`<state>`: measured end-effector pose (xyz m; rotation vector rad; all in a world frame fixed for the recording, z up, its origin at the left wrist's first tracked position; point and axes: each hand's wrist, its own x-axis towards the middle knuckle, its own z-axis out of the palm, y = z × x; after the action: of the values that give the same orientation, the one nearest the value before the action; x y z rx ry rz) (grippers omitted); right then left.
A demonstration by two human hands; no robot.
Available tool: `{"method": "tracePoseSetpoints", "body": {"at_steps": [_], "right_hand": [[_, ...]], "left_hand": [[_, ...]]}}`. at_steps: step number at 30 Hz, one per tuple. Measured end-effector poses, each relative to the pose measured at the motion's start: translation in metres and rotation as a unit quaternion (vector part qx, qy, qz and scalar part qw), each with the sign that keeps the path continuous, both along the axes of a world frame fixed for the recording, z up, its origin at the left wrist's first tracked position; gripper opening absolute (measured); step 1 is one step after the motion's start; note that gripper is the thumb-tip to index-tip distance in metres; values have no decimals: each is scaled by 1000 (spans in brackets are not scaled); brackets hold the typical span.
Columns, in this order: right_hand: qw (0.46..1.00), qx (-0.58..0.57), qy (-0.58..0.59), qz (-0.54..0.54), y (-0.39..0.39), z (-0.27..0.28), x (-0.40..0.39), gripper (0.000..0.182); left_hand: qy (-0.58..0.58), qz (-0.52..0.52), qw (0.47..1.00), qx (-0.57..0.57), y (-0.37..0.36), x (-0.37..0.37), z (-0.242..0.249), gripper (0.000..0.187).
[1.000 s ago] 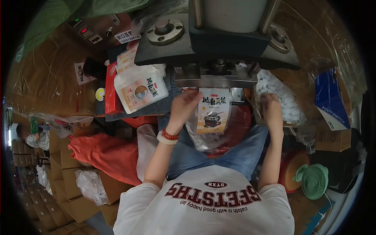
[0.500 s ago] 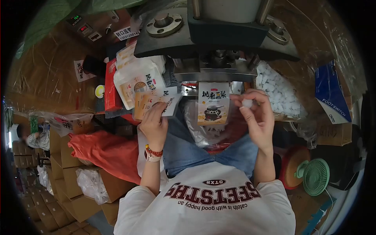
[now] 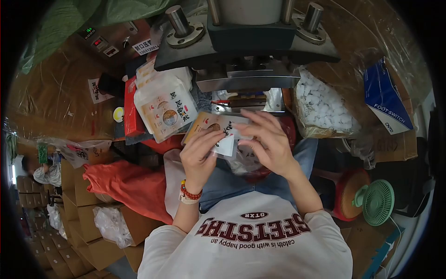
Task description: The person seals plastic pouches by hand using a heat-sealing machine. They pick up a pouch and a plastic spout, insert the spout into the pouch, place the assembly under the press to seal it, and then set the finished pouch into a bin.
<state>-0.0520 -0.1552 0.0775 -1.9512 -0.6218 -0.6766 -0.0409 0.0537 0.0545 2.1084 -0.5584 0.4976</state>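
Note:
My left hand (image 3: 199,151) is closed around a few flat printed pouches (image 3: 204,124), holding them fanned out above my lap. At their right edge is my right hand (image 3: 272,146), slightly blurred, its thumb and fingers apart around the pouch edge; its palm is hidden. Just beyond both hands stands a press machine (image 3: 248,81) with a metal bar over its lower jaw (image 3: 246,103). Below the hands, a clear plastic bag (image 3: 242,162) with a printed pouch in it lies inside a red container.
To the left, more printed pouches (image 3: 167,109) are stacked beside a red box (image 3: 131,104). An open bag of small white pieces (image 3: 323,104) is on the right, near a blue foot-switch box (image 3: 388,100). A green fan (image 3: 377,208) stands lower right.
The pouch that hung at the press is gone from there. My right hand, which held a small white piece, has moved left to the pouches. My left hand has moved right with them.

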Motion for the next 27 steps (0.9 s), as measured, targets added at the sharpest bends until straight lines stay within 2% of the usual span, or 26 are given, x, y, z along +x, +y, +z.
{"method": "tracePoseSetpoints", "body": {"at_steps": [2,3,4,6,7,8,9,10,11,12,13,14,15,16,17,18,19,21,22,23,24,25,26,27], "right_hand": [[994,-13,13,106,-3,0,4,17],[992,8,10,123,-7,5,2,19],[993,8,9,121,-12,5,3,19],[982,36,116,146,-20,3,2,30],[982,36,119,143,-21,-1,3,30],[990,46,124,48,-21,-7,6,36],[989,54,126,-47,-21,-10,8,41],[987,64,137,-60,-31,-10,7,47],[977,80,169,-106,-41,-3,6,45],[962,97,203,-153,-52,4,3,44],[961,51,175,-209,-66,4,7,38],[960,50,177,-209,-79,0,14,38],[941,-67,132,-304,-90,-7,22,35],[899,-183,82,-390,-100,-17,29,31],[899,-184,83,-389,-108,-36,37,31],[875,-242,96,-408,-114,-63,46,30],[848,-297,108,-425,-113,-70,51,29],[864,-259,146,-405,-116,-68,52,29],[876,-220,190,-385,-113,-68,46,28],[878,-219,190,-382,-113,-70,45,28],[888,-186,197,-373,-115,-72,45,27],[896,-154,204,-363,-118,-73,46,25],[897,-155,203,-361,-120,-74,45,25],[904,-125,182,-367,-120,-75,44,23]], "left_hand": [[-32,-69,997,19,-5,0,12,39],[18,-109,994,-7,-2,-1,15,35],[18,-111,994,-7,-5,-1,14,35],[64,-137,987,-45,-18,-2,10,19],[67,-139,987,-46,-23,2,6,19],[263,-114,958,-8,-28,11,0,11],[447,-84,890,29,-33,17,-11,10],[395,-105,896,-174,-37,20,-62,22],[394,-106,896,-175,-47,24,-59,22],[449,-98,842,-281,-56,31,-51,23],[498,-88,774,-382,-62,38,-42,24],[509,-81,758,-400,-66,46,-34,25],[510,-81,757,-401,-65,58,-43,25],[514,-106,750,-403,-60,72,-59,24],[517,-131,742,-405,-57,77,-68,24],[520,-128,746,-396,-59,75,-50,23],[519,-128,747,-395,-59,74,-53,23],[521,-114,742,-406,-62,73,-58,23],[519,-123,741,-407,-62,71,-55,32],[518,-120,743,-407,-55,71,-56,32],[407,-52,860,-304,-42,71,-57,45],[280,18,941,-189,-32,70,-51,59],[129,175,974,68,-21,65,-42,69],[-34,312,894,320,-10,58,-28,79]]}}
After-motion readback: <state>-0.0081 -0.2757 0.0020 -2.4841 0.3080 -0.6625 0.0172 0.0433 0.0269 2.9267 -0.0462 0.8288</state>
